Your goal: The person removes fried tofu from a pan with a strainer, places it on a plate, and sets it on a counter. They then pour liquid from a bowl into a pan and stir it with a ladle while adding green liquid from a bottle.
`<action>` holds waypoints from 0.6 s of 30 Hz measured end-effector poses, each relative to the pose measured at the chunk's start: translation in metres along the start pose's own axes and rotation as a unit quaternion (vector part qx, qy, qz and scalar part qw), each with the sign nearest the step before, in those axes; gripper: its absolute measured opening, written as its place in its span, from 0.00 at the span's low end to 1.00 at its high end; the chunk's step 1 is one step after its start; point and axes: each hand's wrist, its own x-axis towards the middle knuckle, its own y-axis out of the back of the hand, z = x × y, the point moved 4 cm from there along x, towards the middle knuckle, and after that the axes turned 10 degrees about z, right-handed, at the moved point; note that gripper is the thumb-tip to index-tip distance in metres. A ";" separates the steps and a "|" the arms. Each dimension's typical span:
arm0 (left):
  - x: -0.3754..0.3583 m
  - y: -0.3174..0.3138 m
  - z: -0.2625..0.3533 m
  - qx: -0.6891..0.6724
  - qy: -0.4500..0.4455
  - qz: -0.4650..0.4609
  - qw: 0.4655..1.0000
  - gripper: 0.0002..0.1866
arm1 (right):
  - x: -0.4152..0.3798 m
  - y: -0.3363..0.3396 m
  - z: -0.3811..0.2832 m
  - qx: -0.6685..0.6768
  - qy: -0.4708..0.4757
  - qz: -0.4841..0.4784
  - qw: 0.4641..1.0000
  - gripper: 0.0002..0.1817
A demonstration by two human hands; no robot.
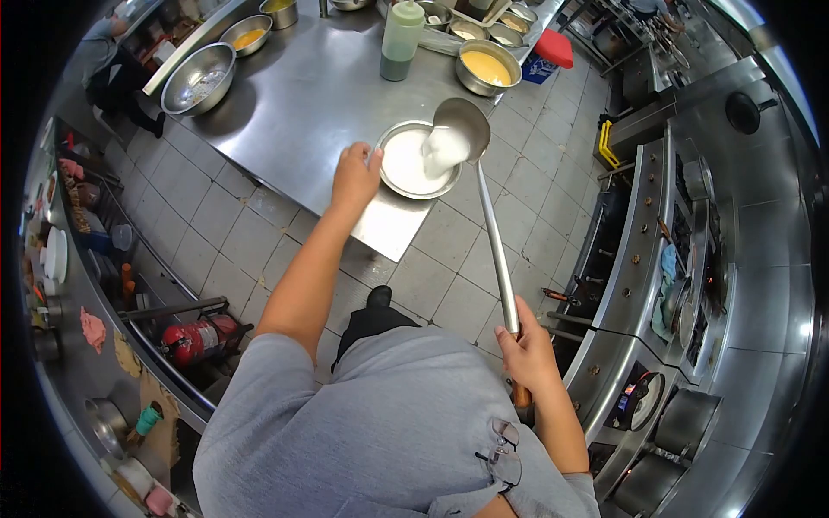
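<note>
My right hand [528, 350] is closed around the brown handle of a long metal ladle [496, 242]. The ladle's cup is tipped over a metal bowl [386, 177], and white liquid [445, 148] runs from it into the bowl. More white liquid lies inside. At the bowl's left rim, my left hand [356, 177] has its fingers closed on the edge. The bowl sits near the corner of a steel table [302, 112].
On the table stand a squeeze bottle [401, 43], a pot of yellow liquid [462, 78] and a large steel bowl [177, 91]. Stoves with pans [686, 423] line the right. A fire extinguisher [199, 341] is at lower left. Another person [99, 65] stands at upper left.
</note>
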 end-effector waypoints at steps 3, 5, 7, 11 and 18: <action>0.024 -0.001 -0.003 -0.044 -0.004 0.028 0.999 0.16 | 0.005 0.003 0.003 -0.168 0.133 0.063 0.975 0.30; 0.031 -0.006 -0.003 -0.048 0.092 -0.081 0.991 0.15 | 0.008 0.001 0.004 -0.191 0.198 0.126 0.953 0.30; 0.027 -0.012 -0.008 -0.038 0.076 -0.096 0.992 0.15 | 0.018 -0.005 0.012 -0.207 0.219 0.150 0.941 0.30; 0.008 -0.017 -0.014 -0.074 0.189 -0.186 0.961 0.13 | 0.037 -0.013 0.027 -0.284 0.225 0.162 0.918 0.31; -0.051 -0.014 0.008 -0.268 0.403 -0.272 0.832 0.09 | 0.031 -0.021 0.032 -0.102 0.110 -0.009 0.989 0.34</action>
